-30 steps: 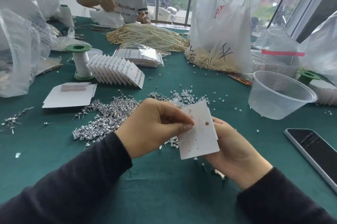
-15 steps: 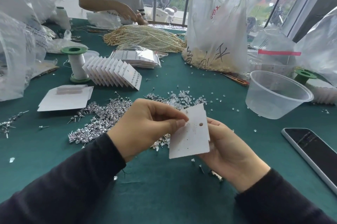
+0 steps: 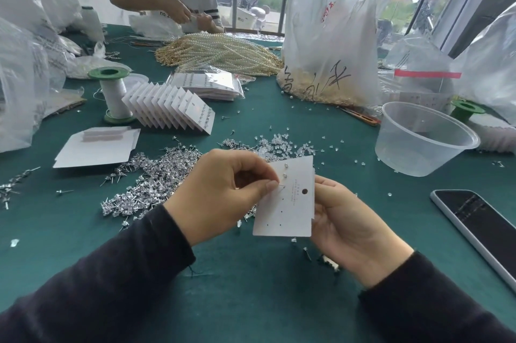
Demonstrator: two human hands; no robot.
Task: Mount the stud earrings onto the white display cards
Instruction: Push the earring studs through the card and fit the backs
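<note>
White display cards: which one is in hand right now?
The white paper card held between left hand and right hand, two studs near its top; the fanned row stands on the green table.

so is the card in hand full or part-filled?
Part-filled: two studs sit near the top of the white card; the holes below are bare.

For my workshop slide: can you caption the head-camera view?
Left hand pinches a stud earring against the white display card held by the right hand, above loose studs on a green table.
</note>
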